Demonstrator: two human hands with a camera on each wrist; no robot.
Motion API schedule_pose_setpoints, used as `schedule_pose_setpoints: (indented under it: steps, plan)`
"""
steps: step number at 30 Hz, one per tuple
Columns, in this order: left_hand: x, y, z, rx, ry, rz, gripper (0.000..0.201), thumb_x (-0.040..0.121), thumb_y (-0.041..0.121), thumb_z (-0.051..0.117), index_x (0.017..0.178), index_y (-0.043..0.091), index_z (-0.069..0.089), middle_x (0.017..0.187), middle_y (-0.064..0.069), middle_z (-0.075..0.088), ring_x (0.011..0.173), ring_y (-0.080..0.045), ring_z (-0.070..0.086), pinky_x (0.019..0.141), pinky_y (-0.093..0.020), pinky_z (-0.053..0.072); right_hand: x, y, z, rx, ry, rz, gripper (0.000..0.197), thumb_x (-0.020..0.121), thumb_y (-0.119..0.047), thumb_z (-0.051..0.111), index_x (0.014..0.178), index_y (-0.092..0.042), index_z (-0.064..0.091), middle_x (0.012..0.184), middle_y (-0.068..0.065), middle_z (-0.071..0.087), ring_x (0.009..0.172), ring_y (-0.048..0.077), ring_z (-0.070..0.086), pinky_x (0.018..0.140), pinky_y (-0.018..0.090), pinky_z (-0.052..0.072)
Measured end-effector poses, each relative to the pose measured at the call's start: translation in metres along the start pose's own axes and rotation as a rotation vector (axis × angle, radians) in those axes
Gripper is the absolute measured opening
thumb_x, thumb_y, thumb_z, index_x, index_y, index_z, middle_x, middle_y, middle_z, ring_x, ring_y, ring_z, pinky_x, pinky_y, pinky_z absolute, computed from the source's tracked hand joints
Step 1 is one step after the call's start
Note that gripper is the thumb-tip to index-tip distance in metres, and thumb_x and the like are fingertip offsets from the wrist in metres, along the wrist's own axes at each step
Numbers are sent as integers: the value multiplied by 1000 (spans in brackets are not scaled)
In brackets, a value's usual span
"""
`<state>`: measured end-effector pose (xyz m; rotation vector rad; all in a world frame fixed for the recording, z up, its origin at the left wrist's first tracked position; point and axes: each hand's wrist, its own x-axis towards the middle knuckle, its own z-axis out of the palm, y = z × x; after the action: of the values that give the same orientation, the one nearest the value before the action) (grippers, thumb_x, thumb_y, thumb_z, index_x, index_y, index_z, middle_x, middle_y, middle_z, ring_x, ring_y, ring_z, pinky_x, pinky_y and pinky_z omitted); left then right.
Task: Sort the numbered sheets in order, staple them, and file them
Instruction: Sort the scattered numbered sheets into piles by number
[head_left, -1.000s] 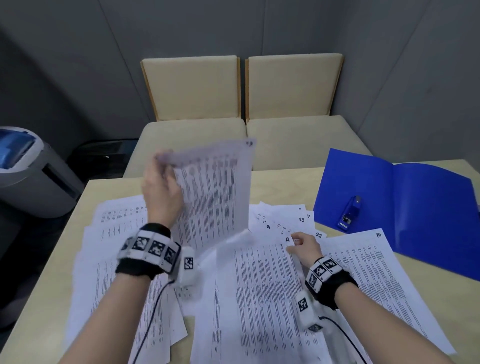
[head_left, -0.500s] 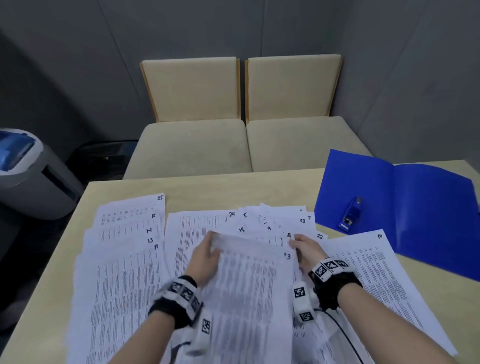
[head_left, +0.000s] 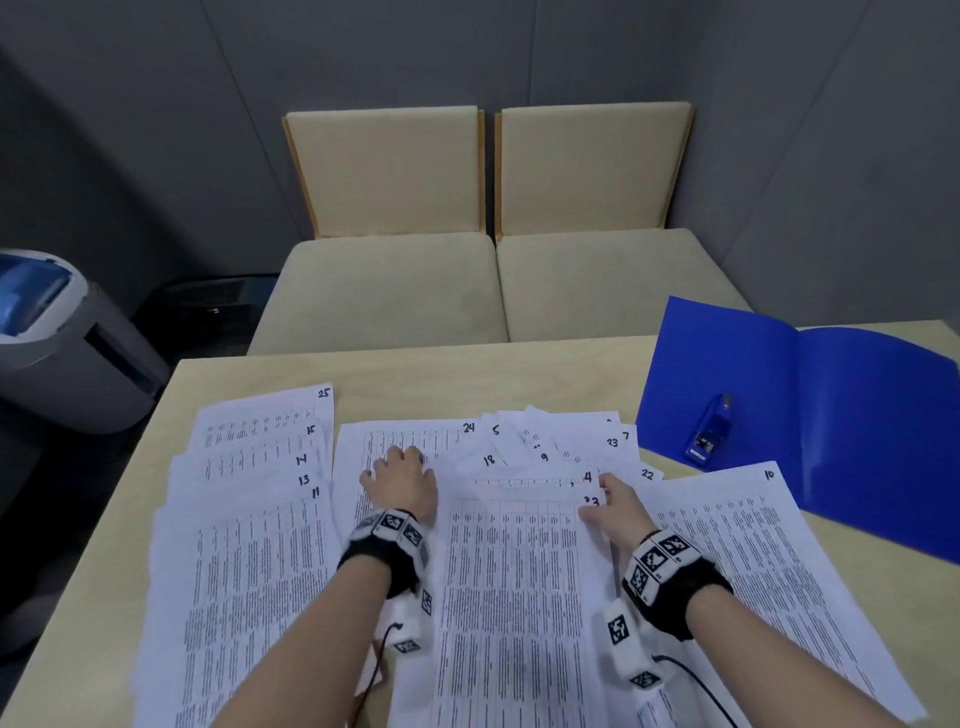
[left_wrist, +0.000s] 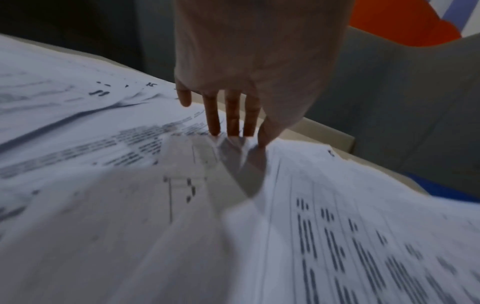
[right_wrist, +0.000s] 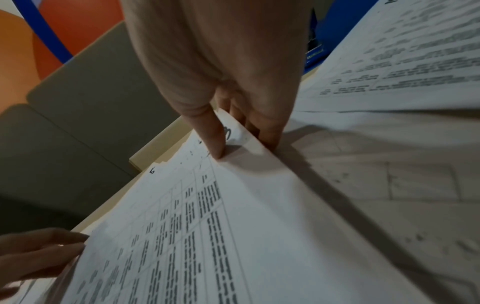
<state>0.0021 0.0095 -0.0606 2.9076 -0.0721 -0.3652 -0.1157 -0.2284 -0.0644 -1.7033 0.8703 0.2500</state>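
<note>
Numbered printed sheets cover the table. A left pile (head_left: 249, 519) shows 25, 15, 14, 13 and 11. Loose sheets (head_left: 561, 441) numbered 5, 18, 9, 23 and 7 fan out at the back, and sheet 10 (head_left: 753, 545) lies on the right. My left hand (head_left: 397, 460) rests with straight fingers (left_wrist: 232, 119) on sheet 24 (head_left: 415, 436). My right hand (head_left: 602, 493) pinches the top right corner of sheet 3 (head_left: 514, 597), thumb (right_wrist: 215, 142) on top and fingers underneath. An open blue folder (head_left: 857, 415) lies at the right with a blue stapler (head_left: 709, 428) on it.
The light wooden table (head_left: 519, 374) has a bare strip along its far edge. Two beige chairs (head_left: 389, 291) stand behind it. A grey and blue machine (head_left: 52, 338) sits on the floor to the left. Cables run from both wrist cameras over the near sheets.
My left hand brought the raised sheet down onto the middle pile, let it go, and moved onto sheet 24. My right hand stayed at the pile's top right corner.
</note>
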Motion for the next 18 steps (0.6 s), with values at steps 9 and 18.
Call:
schedule_pose_setpoints:
  steps: [9,18]
  plan:
    - [4,-17,-22,-273,122,338,16,82,14,68,69,8,60,71,-5,61,68,-27,56,73,-33,42,-1,-4,-3,-72,8,-18,47,83,-2,63,128,-3,49,124,2,52,114,22,51,99,32,40]
    - [-15,-27,-47,-144,349,582,2,87,9,60,88,9,62,81,-5,54,59,-25,53,51,-30,41,-5,4,-5,13,-85,-76,28,80,2,62,91,-23,70,101,8,72,99,29,66,95,49,50]
